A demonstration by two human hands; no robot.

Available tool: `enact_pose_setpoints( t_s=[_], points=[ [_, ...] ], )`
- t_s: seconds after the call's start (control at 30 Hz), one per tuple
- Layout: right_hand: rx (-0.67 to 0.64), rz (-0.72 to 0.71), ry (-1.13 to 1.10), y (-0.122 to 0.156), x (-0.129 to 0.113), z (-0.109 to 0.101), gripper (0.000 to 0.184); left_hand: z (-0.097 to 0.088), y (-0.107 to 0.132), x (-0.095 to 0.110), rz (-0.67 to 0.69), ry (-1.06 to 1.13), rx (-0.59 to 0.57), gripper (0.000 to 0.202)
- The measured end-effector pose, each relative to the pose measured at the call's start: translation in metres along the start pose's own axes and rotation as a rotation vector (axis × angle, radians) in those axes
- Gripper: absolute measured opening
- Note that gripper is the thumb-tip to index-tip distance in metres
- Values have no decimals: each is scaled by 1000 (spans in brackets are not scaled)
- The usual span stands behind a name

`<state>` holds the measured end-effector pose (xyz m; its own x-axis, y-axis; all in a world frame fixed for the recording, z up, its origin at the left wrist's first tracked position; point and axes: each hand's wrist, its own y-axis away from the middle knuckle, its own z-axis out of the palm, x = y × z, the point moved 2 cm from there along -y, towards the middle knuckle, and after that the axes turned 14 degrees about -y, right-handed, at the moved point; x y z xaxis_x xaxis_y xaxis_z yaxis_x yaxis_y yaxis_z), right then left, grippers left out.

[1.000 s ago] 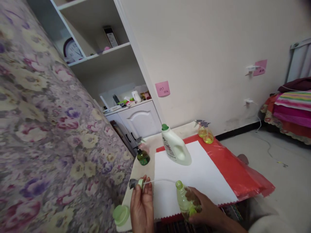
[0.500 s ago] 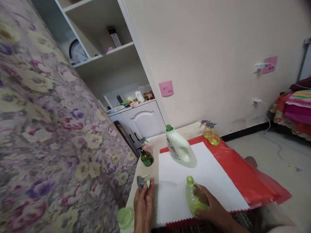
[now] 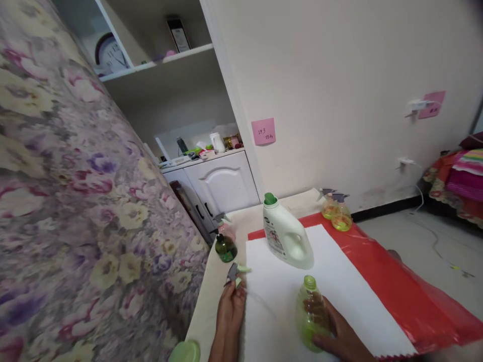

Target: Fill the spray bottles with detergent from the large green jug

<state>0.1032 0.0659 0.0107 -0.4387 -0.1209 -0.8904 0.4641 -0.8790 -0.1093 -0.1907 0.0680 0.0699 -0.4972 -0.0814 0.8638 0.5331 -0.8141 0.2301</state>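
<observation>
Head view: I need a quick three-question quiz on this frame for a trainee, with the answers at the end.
1. Open: what does the person's left hand hold?
2. True or false: the green bottle in the right hand has a cap on its mouth.
3. Multiple choice: the white jug stands on A) the red sheet, B) the white sheet, C) the shelf.

Key: 1. A gray-and-green spray head. 2. False; its mouth is open. 3. B.

soft dim light | glare: red plastic (image 3: 396, 284) | top-right corner dark
</observation>
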Motion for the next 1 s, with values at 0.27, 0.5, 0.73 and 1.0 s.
enact_pose_setpoints(
  t_s=[0.27,0.5,0.73,1.0],
  points=[
    [14,93,-34,3,-4,9,97,5,-44,1,-71,-215,-99,9],
    [-7,88,81,0,-10,11,97,13,-65,-4,-22,-399,-132,9],
    [7,98,65,3,-9,12,97,4,-71,-9,131,-799,-7,23],
    [-42,72,104,3,-3,8,92,2,-56,-1,370,-1068,85,11]
  ],
)
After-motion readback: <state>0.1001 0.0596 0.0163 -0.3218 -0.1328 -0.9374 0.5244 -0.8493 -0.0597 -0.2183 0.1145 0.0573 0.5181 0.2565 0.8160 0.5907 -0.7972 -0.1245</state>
